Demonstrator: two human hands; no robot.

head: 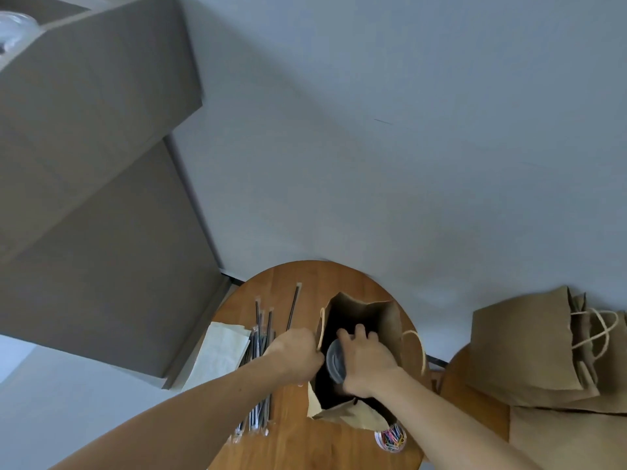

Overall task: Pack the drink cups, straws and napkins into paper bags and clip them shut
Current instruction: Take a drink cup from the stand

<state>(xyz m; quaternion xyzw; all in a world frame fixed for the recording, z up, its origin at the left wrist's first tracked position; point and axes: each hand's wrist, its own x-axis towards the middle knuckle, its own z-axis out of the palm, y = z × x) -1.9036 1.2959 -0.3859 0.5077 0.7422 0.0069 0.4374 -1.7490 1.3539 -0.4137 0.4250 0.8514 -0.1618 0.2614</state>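
An open brown paper bag (380, 317) stands on a round wooden table (291, 446). My left hand (295, 354) grips the bag's left rim by its handle. My right hand (366, 361) holds a lidded clear drink cup (334, 362) at the bag's mouth, fingers curled over its far side. Wrapped black straws (259, 337) lie in a heap left of the bag, one apart further back. White napkins (220, 354) lie at the table's left edge. A small tub of coloured paper clips (390, 439) sits in front of the bag.
More brown paper bags (529, 347) with twine handles lie stacked on a second surface to the right. A tall grey cabinet (95, 198) stands to the left, with a clear lid (13, 28) on top. A pale wall rises behind the table.
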